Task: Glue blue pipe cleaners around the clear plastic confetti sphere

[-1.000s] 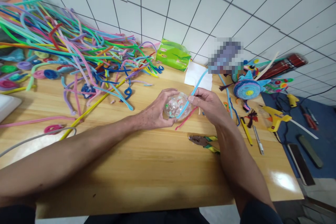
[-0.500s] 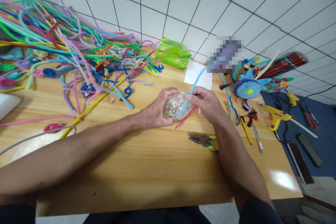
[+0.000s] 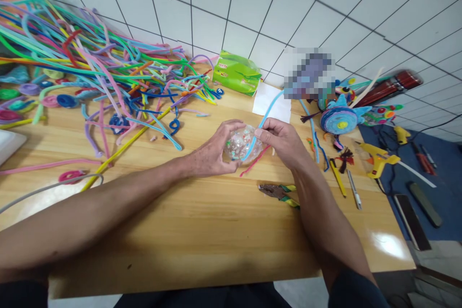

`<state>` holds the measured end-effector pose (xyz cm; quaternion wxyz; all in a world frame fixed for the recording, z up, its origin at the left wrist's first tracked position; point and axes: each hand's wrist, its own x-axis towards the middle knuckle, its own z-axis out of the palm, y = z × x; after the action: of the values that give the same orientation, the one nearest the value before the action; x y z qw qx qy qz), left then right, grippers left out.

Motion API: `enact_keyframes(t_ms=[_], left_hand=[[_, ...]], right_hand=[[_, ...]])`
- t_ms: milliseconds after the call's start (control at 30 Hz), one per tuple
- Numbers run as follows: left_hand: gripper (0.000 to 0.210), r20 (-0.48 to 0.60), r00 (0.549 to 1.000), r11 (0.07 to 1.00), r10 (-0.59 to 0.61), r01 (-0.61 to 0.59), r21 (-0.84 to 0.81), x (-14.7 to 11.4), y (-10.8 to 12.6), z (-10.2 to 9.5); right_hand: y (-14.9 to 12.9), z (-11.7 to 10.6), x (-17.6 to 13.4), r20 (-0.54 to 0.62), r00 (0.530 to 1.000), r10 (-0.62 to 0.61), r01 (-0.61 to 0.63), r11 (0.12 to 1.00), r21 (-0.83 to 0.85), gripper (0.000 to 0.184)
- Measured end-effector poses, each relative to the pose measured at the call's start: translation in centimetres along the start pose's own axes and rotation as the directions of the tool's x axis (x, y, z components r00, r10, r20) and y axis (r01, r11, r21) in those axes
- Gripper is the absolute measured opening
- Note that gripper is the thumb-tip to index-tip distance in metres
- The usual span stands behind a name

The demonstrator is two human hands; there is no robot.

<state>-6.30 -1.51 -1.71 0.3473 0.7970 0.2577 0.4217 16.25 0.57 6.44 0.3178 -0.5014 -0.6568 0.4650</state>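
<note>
A clear, round ball [image 3: 236, 143] with coloured specks inside sits in the curve of my left hand [image 3: 220, 151], whose fingers and thumb wrap around its left side. Between the thumb and fingers of my right hand [image 3: 279, 139] is a light blue pipe cleaner [image 3: 265, 116]. Its lower end lies against the front of the ball, while the rest arches up and away to the back. A red pipe cleaner [image 3: 254, 161] rests on the table just below the ball. Nearer me, beside my right forearm, lie pliers [image 3: 276, 191] with green and yellow handles.
Heaped pipe cleaners [image 3: 108, 67] in many colours cover the back left. A green packet [image 3: 236, 73] and white paper [image 3: 272, 102] lie by the tiled wall. To the right are a blue yarn-like disc figure [image 3: 339, 120], a yellow glue gun [image 3: 378, 160], a yellow cutter [image 3: 337, 178] and a pen [image 3: 354, 190].
Almost nothing differs. Both hands keep their hold on the ball and the light blue pipe cleaner, and the whole view has shifted very slightly.
</note>
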Motion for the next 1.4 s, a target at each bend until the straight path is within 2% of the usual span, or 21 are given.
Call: enact_keyframes(t_ms=[267, 500, 667, 800, 1033, 1233, 1400], left_hand=[[0.09, -0.015, 1.0, 1.0, 0.004, -0.003, 0.002, -0.1, 0.0, 0.1], [0.098, 0.01, 0.999, 0.999, -0.032, 0.032, 0.017, 0.1, 0.1, -0.2], [0.1, -0.024, 0.99, 0.99, -0.139, 0.138, -0.03, 0.1, 0.3, 0.1], [0.093, -0.038, 0.98, 0.98, -0.195, 0.194, -0.034, 0.1, 0.6, 0.2], [0.089, -0.016, 0.981, 0.981, -0.191, 0.19, -0.038, 0.1, 1.0, -0.1], [0.096, -0.032, 0.984, 0.984, -0.175, 0.175, 0.026, 0.1, 1.0, 0.1], [0.085, -0.029, 0.987, 0.986, -0.157, 0.158, 0.055, 0.1, 1.2, 0.0]], right_hand=[[-0.1, 0.0, 0.0, 0.011, 1.0, -0.001, 0.001, 1.0, 0.008, 0.05], [0.1, 0.0, -0.1, 0.018, 1.0, 0.01, -0.011, 0.999, 0.05, 0.049], [0.2, 0.1, -0.2, 0.032, 0.999, 0.021, -0.025, 0.994, 0.109, 0.05], [0.2, 0.2, -0.3, 0.034, 0.999, 0.024, -0.027, 0.993, 0.116, 0.05], [0.2, 0.4, -0.3, 0.034, 0.999, 0.017, -0.021, 0.994, 0.109, 0.049], [0.2, 0.4, -0.2, 0.032, 0.999, 0.016, -0.019, 0.994, 0.105, 0.048], [0.4, 0.2, -0.2, 0.038, 0.999, 0.005, -0.008, 0.998, 0.061, 0.046]])
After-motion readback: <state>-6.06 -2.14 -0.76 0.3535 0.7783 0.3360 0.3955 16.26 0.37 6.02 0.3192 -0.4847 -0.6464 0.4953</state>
